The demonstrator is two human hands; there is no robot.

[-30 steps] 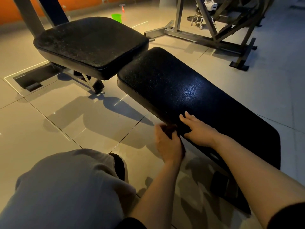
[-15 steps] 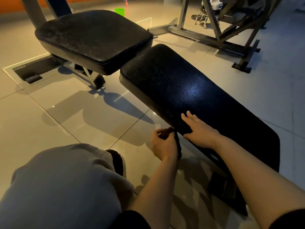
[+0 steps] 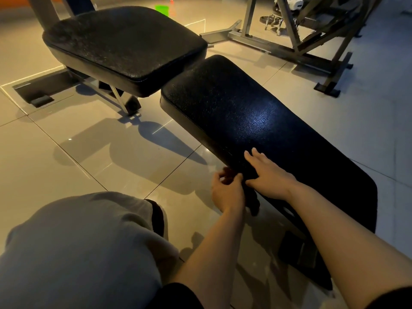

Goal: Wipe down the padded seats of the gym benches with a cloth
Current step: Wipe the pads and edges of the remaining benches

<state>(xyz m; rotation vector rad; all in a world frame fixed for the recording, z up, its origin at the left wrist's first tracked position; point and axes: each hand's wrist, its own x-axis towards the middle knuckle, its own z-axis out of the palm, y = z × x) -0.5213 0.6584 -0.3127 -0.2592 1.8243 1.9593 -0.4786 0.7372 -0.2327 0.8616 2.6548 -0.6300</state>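
A: Where's the cloth (image 3: 251,198)?

B: Dark, pinched in the left hand (image 3: 227,190) at the long bench pad (image 3: 256,121)'s near edge; right hand (image 3: 267,175) flat, fingers together.

A: Risk?

B: That loose pinch could likely drop it.

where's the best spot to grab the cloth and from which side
Probably the bunched top of the cloth, from the floor side by the long pad's near edge. It hangs off that edge beside the left hand, so its top is reachable, while the right hand covers the pad side.
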